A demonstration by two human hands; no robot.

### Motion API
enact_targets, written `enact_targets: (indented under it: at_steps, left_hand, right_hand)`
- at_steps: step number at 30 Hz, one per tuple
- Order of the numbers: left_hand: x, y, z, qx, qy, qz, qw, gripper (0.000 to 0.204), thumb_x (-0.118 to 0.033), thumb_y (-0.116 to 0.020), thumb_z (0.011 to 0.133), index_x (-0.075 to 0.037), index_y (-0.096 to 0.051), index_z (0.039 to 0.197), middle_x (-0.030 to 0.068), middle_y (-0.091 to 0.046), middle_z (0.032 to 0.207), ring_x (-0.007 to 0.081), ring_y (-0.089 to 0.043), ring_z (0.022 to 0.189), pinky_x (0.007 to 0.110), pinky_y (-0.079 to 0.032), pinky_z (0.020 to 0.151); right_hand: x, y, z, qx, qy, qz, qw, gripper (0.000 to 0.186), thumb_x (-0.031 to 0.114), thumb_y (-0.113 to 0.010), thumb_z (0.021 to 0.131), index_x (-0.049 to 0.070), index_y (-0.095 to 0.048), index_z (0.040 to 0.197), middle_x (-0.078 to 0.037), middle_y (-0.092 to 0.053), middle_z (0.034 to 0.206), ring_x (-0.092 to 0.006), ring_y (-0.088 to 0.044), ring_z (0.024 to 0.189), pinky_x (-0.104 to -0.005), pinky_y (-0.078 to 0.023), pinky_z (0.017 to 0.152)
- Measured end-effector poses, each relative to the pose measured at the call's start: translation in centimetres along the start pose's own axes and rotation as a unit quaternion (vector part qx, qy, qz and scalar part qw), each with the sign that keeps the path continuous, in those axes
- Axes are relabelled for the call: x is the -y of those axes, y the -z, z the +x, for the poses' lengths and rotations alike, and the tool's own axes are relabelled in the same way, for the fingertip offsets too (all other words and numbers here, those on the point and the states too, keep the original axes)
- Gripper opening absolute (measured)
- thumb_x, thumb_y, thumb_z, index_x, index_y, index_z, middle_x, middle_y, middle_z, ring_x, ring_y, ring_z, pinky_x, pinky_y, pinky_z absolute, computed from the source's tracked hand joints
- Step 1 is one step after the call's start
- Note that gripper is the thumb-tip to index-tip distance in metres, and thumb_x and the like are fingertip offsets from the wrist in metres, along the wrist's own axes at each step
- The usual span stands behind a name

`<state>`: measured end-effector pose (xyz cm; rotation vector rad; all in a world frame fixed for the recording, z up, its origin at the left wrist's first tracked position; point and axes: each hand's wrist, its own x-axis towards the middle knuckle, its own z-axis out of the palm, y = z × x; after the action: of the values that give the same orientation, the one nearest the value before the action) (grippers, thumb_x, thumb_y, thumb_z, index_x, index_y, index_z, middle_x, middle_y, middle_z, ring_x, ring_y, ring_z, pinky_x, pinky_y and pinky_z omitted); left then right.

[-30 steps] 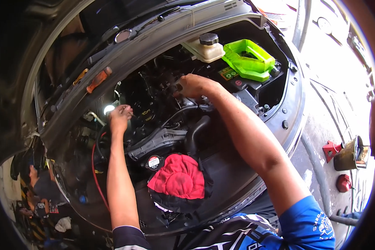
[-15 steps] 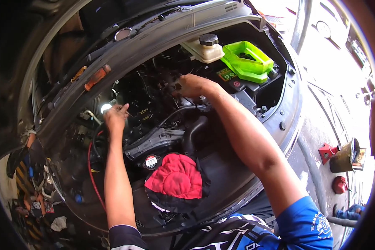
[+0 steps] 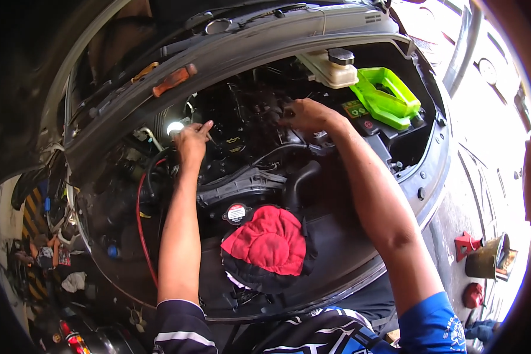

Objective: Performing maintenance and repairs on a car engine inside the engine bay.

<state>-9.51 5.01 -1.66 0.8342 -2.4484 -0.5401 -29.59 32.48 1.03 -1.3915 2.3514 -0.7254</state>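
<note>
Both my arms reach into an open car engine bay. My left hand is closed over the left side of the dark engine, right next to a glowing round lamp. Its fingers are curled and pressed together, and whatever they hold cannot be made out. At the far middle of the engine, my right hand has bent fingers closed at a dark part that blends into the shadow. Between my forearms a red and black cloth lies bunched at the front, beside a round cap with a white label.
An orange-handled screwdriver rests on the far body edge. Back right are a pale reservoir with a black lid and a bright green tray on the battery. A red hose runs along the left. A bucket stands on the floor.
The whole view has shifted, so the engine bay sits farther right in the picture. Both hands stay at nearly the same spots on the engine, still closed.
</note>
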Motion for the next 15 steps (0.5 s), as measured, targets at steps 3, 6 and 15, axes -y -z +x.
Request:
enact_targets:
  at_steps: [3,6,15]
  left_hand:
    - [-0.4,-0.6,-0.3,0.008,-0.021,-0.254,0.967,0.023,-0.019,-0.066,0.095,0.004,-0.069,0.099,0.0129,-0.073,0.089,0.0165,-0.07,0.078,0.029,-0.052,0.068]
    - [-0.3,-0.4,-0.3,0.078,-0.021,-0.353,0.932,0.022,-0.016,-0.062,0.098,0.003,-0.067,0.107,0.0092,-0.072,0.092,0.0168,-0.07,0.082,0.028,-0.053,0.071]
    - [-0.5,-0.1,-0.2,0.048,0.04,-0.284,0.957,0.029,-0.015,-0.058,0.1,0.002,-0.062,0.123,0.0134,-0.07,0.108,0.0177,-0.07,0.09,0.027,-0.057,0.077]
  right_hand:
    - [0.1,0.1,0.0,0.005,-0.019,-0.01,1.0,0.047,0.043,-0.067,0.088,0.001,-0.07,0.109,-0.026,-0.071,0.094,-0.0382,-0.069,0.093,-0.0447,-0.054,0.083]
    - [0.2,0.1,-0.2,0.005,-0.009,-0.028,1.0,0.047,0.043,-0.067,0.088,0.002,-0.07,0.11,-0.026,-0.071,0.096,-0.0384,-0.069,0.094,-0.0447,-0.054,0.084]
    - [0.0,0.0,0.1,0.003,-0.007,-0.041,0.999,0.047,0.045,-0.066,0.089,0.001,-0.07,0.108,-0.026,-0.07,0.096,-0.0386,-0.069,0.094,-0.0446,-0.054,0.083]
